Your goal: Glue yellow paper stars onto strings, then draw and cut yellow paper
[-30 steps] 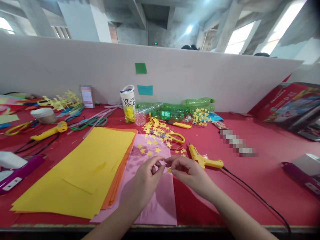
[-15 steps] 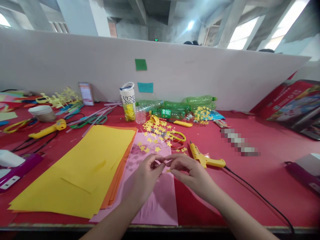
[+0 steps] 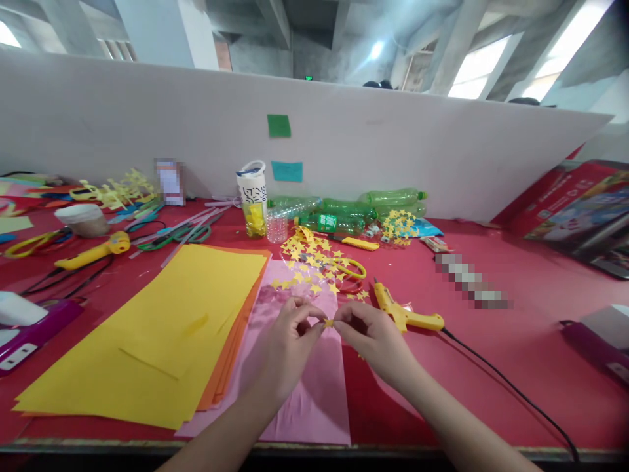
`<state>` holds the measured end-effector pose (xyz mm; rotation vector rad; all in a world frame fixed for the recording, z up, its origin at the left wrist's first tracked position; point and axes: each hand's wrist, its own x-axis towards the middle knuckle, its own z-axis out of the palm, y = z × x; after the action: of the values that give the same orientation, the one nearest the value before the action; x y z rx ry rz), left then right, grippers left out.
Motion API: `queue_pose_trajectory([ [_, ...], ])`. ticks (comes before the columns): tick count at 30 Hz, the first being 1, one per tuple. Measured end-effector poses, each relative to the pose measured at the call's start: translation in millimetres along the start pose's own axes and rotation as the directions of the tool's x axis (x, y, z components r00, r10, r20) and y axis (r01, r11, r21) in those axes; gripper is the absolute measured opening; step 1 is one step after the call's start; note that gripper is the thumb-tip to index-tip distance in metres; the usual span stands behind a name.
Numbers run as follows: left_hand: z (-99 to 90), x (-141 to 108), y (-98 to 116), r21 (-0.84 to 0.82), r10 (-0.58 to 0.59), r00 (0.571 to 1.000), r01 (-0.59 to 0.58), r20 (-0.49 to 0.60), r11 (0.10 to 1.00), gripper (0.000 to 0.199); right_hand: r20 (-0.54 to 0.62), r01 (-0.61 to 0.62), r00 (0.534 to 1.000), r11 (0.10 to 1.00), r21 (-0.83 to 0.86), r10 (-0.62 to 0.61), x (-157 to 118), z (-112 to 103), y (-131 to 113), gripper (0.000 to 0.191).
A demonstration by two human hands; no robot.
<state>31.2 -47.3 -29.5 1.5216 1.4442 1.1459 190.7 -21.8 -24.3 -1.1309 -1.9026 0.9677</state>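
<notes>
Over the pink sheet (image 3: 304, 387), a small yellow star (image 3: 329, 322) is pinched between the fingertips of both hands. My left hand (image 3: 293, 331) grips it from the left, my right hand (image 3: 366, 328) from the right. Just beyond the hands lie many loose yellow stars (image 3: 315, 288), scattered over the pink sheet and the red table (image 3: 491, 373). Yellow-handled scissors (image 3: 351, 267) lie among them. A yellow glue gun (image 3: 410, 318) rests to the right of my right hand, its black cable running to the front edge.
Yellow sheets (image 3: 162, 334) over orange ones lie left. Behind are green bottles (image 3: 339, 223), a patterned cup (image 3: 251, 196) and a cutter (image 3: 360, 244). Another glue gun (image 3: 93, 252) and a purple power strip (image 3: 44, 334) are far left. A white partition (image 3: 417, 144) stands behind.
My hands have drawn the yellow star up between both sets of fingertips, where it now shows. My right hand has moved slightly left, and a small yellow piece now shows on the table beneath it.
</notes>
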Motion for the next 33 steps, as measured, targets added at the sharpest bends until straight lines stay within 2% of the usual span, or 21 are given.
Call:
queue_pose_trajectory([
  [8, 0.5, -0.6, -1.4, 0.033, 0.004, 1.000, -0.005, 0.007, 0.999, 0.011, -0.041, -0.039, 0.998, 0.999, 0.004, 0.039, 2.6, 3.0, 2.0, 0.012],
  [17, 0.6, -2.7, -7.4, 0.046, 0.045, 0.998, -0.047, 0.047, 0.998, 0.012, -0.067, 0.012, 0.998, 0.991, -0.133, -0.021, 1.5, 2.0, -1.7, 0.011],
  [23, 0.6, -2.7, -2.9, 0.069, 0.047, 0.998, -0.050, 0.046, 0.996, 0.011, -0.085, 0.059, 0.993, 0.963, -0.263, -0.084, -0.5, 2.8, -0.8, 0.009],
  [26, 0.3, -1.2, -1.3, 0.076, 0.027, 0.999, -0.030, 0.036, 0.997, 0.009, -0.109, 0.132, 0.977, 0.925, -0.357, -0.181, -6.2, 1.8, 0.6, 0.004],
  [28, -0.4, -0.9, -1.1, 0.073, 0.013, 1.000, -0.014, 0.019, 0.997, 0.007, -0.095, 0.224, 0.951, 0.868, -0.442, -0.294, -11.2, 0.7, 1.8, 0.012],
  [30, -1.3, -1.1, -1.3, 0.078, 0.007, 1.000, -0.007, 0.007, 0.997, 0.006, -0.035, 0.316, 0.921, 0.797, -0.515, -0.388, -15.7, 0.2, 3.0, 0.021],
  [33, -2.5, -1.5, -1.7, 0.099, 0.018, 1.000, -0.019, 0.007, 0.995, 0.007, 0.060, 0.378, 0.903, 0.719, -0.584, -0.425, -19.4, 0.9, 4.2, 0.029],
])
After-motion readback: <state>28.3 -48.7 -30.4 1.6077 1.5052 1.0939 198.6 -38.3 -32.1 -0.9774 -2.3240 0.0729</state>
